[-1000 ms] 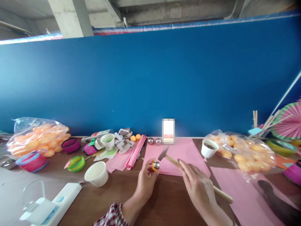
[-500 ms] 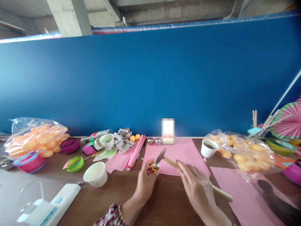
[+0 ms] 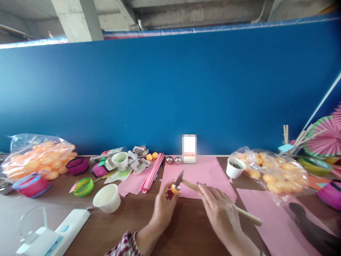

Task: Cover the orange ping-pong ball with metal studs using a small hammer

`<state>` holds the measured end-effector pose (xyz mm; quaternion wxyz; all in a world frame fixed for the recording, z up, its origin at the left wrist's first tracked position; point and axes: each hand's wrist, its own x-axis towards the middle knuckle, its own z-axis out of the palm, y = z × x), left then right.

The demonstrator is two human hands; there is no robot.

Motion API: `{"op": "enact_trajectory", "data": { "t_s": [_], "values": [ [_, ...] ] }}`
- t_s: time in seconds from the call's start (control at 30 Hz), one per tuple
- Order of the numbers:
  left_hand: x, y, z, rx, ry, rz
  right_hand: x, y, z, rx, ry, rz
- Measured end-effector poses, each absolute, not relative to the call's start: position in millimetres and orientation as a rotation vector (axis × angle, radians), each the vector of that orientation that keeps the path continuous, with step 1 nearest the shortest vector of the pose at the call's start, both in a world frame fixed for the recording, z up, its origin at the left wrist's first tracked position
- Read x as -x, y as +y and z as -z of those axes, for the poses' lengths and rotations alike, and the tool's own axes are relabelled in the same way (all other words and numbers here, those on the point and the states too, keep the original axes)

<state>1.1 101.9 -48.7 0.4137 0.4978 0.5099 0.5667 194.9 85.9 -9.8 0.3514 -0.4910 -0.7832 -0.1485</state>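
Note:
My left hand (image 3: 165,199) pinches an orange ball (image 3: 174,190) with a shiny silver patch on its upper side. My right hand (image 3: 220,209) is wrapped round the wooden handle of a hammer (image 3: 247,215). The hammer's dark, pointed metal head is right by the top of the ball; whether they touch I cannot tell. Pink paper sheets (image 3: 197,170) lie beyond both hands. Close to my right fingertips sits a tiny shiny bit (image 3: 205,184), too small to name. Two silver balls (image 3: 173,160) rest at the paper's far edge.
A white cup of small dark bits (image 3: 235,168) and a bag of orange balls (image 3: 277,174) stand right. At left are an empty white bowl (image 3: 107,198), a power strip (image 3: 70,227) and another bag of orange balls (image 3: 39,156). A dark hand-like shape (image 3: 306,224) lies over pink paper at right.
The hammer head stays by the ball, with both hands almost in place. The ball's silver side looks smoother now, and a tiny shiny bit shows beside my right fingers.

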Motion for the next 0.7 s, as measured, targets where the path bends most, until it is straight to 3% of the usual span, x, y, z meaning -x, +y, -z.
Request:
{"op": "enact_trajectory", "data": {
  "t_s": [0.7],
  "values": [
    [-5, 97, 35, -1.163, 1.317, -1.329, -190, 86, 11, 1.282, -2.009, 0.320]
  ]
}}
